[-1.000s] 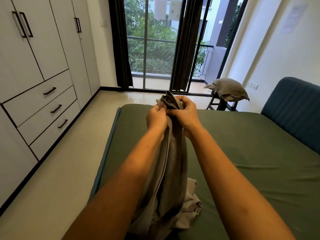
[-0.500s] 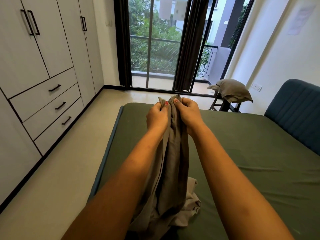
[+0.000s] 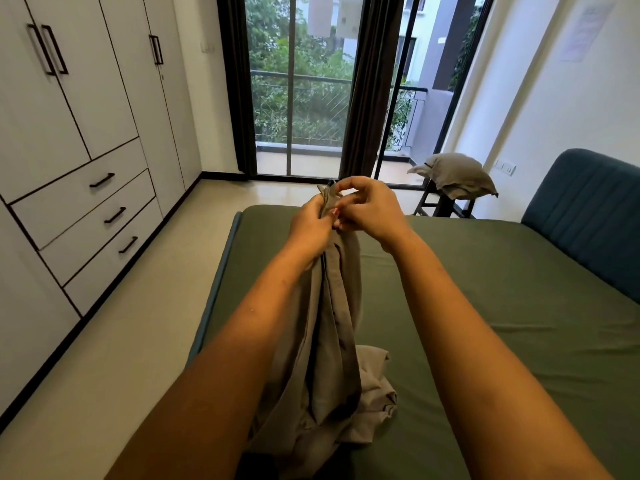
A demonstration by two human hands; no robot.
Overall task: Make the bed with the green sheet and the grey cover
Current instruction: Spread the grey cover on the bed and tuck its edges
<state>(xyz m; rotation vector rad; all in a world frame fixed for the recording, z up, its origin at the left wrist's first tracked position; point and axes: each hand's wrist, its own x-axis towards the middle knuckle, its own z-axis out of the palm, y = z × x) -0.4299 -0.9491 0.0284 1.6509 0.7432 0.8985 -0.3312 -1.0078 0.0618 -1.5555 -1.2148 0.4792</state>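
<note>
Across the mattress, green sheet point(image 3: 485, 306) lay spread flat | grey cover point(image 3: 332, 323) hung bunched above it, lower end heaped on the sheet | grey pillow point(image 3: 453, 174) sat on a stool point(image 3: 438, 206) beside the headboard point(image 3: 585, 209) | left hand point(image 3: 310, 226) gripped the cover near its top | right hand point(image 3: 370, 209) pinched its top edge, fingers curled

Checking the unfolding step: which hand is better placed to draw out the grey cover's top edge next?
Right, probably. The right hand pinches with its fingertips at the top edge of the grey cover, while the left hand grips the bunched cloth just below, anchoring it above the green sheet.
</note>
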